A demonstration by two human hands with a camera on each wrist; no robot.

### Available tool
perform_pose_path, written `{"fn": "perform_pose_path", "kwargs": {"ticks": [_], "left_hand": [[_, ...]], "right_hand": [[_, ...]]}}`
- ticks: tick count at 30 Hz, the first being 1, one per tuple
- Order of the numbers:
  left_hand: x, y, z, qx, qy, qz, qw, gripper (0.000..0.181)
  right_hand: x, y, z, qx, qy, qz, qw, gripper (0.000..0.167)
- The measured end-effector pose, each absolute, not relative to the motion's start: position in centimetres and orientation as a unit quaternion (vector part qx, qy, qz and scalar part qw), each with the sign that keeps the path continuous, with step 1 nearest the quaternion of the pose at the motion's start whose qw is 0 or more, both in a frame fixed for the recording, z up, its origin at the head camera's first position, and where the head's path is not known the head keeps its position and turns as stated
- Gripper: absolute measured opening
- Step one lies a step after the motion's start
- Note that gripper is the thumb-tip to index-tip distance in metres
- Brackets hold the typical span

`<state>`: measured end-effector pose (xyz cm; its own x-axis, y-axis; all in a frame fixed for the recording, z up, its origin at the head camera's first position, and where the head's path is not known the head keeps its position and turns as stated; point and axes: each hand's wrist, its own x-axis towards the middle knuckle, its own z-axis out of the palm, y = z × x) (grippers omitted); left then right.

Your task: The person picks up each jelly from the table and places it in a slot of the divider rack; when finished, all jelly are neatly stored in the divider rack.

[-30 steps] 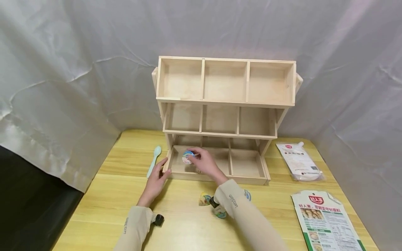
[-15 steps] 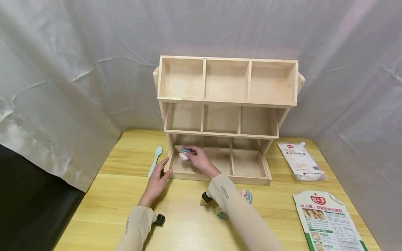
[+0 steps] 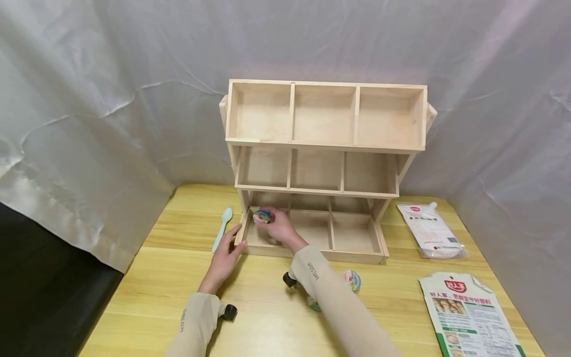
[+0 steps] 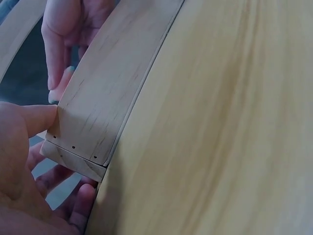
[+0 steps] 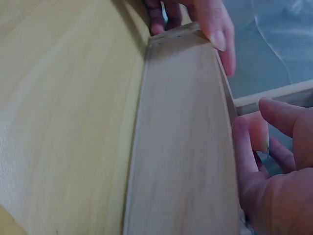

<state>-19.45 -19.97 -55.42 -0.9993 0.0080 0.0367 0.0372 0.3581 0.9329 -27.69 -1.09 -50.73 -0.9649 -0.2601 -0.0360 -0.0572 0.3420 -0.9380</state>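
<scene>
In the head view, my left hand point(image 3: 224, 259) grips the front left corner of the wooden rack's bottom tray point(image 3: 308, 253). The left wrist view shows its thumb on the front board point(image 4: 107, 83) and its fingers round the end. Over the bottom left compartment, my right hand point(image 3: 282, 227) pinches a small round cup point(image 3: 261, 216) with a colourful lid, tilted on its side. The right wrist view shows the pinkish cup point(image 5: 258, 129) between thumb and fingers, just behind the front board point(image 5: 181, 132). Whether the cup touches the tray cannot be told.
A pale green spoon point(image 3: 222, 229) lies left of the rack. Near my right sleeve lie other small cups point(image 3: 352, 280), partly hidden. To the right are a white pouch point(image 3: 430, 230) and a larger printed packet point(image 3: 468, 315). Two more three-compartment tiers point(image 3: 325, 145) rise above the tray.
My right hand has shifted left and slightly back with the cup, whose lid has turned and looks narrower. My left hand keeps its hold on the corner.
</scene>
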Motion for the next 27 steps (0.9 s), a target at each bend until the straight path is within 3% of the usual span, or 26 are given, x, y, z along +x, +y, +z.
{"fn": "perform_pose_path", "kwargs": {"ticks": [27], "left_hand": [[-19.6, -20.0, -55.0, 0.024, -0.79, -0.612, -0.021, 0.059]], "right_hand": [[-27.4, -3.0, -52.1, -0.131, 0.901, -0.413, 0.027, 0.044]]}}
